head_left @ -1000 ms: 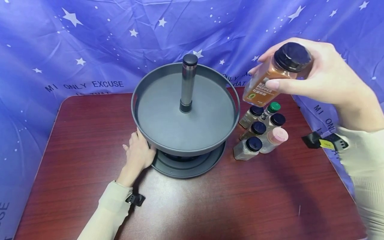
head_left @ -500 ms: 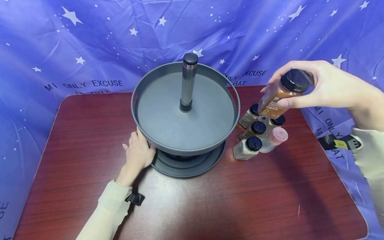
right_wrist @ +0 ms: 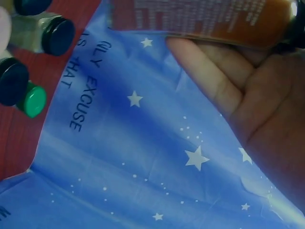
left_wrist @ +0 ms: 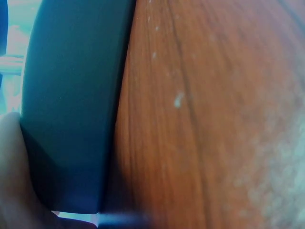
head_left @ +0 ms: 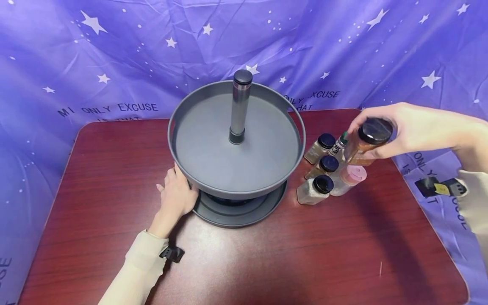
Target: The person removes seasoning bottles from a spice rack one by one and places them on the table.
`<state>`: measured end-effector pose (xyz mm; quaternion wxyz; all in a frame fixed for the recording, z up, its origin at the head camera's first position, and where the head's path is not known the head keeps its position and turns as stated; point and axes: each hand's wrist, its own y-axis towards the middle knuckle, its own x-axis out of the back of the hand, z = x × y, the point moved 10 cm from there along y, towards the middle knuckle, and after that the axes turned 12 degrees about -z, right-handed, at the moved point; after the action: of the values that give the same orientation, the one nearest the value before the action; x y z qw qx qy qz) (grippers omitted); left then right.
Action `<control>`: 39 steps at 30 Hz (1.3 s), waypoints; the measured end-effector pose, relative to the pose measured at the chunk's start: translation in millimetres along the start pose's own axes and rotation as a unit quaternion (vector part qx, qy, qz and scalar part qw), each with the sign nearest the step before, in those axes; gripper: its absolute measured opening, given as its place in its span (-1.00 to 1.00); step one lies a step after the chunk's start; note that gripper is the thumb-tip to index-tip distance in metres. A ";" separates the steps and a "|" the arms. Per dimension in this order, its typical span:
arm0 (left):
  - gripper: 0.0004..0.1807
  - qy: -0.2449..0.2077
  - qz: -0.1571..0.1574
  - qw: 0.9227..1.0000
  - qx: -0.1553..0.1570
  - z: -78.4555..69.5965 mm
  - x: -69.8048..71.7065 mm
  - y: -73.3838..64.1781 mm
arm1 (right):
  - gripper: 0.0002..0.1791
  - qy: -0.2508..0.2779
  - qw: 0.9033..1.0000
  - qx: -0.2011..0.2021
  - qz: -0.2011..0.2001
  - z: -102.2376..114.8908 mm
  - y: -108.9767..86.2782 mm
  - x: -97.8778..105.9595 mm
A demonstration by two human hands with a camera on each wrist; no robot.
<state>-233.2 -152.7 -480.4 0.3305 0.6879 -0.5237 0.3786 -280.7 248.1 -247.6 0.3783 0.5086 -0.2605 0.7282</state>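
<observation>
My right hand (head_left: 417, 129) holds a red pepper seasoning bottle (head_left: 375, 131) between thumb and fingers, black cap up. In the right wrist view, its orange contents and printed label show on the bottle (right_wrist: 205, 16) above the fingers (right_wrist: 209, 76). It hangs over the back right of a group of seasoning bottles, hiding one of them. My left hand (head_left: 176, 192) grips the left side of a dark grey two-tier tray (head_left: 234, 169) at its lower tier. The left wrist view shows that tier's wall (left_wrist: 76, 105) against the hand at lower left.
Right of the tray stand several bottles: a clear black-capped one (head_left: 313, 191), a pink-capped one (head_left: 352, 176) and a green-capped one (head_left: 338, 146). A steel handle (head_left: 240, 106) rises from the upper tier. A starry blue cloth (head_left: 152, 51) hangs behind the red-brown table (head_left: 114, 178).
My right hand has lowered the red pepper bottle and shifted it slightly right, down toward the other bottles. The left hand and the two-tier tray stay where they were.
</observation>
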 end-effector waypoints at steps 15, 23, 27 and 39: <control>-0.04 0.000 -0.003 1.000 -0.001 -0.3 -0.9 -0.1 | -0.42 -0.043 0.992 -0.034 0.115 -20.2 -17.3 -38.7; -0.04 -0.007 -0.014 1.000 -0.001 -0.2 0.9 0.6 | -0.49 0.008 0.985 -0.051 0.164 -20.5 -24.4 -67.6; -0.05 -0.009 -0.018 1.000 -0.003 -1.0 1.4 1.1 | -0.48 -0.001 0.982 -0.061 0.179 -23.9 -27.2 -80.5; -0.04 -0.010 -0.021 1.000 -0.005 0.0 1.5 0.7 | -0.54 0.010 0.978 -0.059 0.199 -20.0 -30.3 -107.3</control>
<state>-233.6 -153.6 -479.1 0.3364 0.7008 -0.5144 0.3621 -245.7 250.2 -355.3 0.2577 0.4162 -0.3950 0.7774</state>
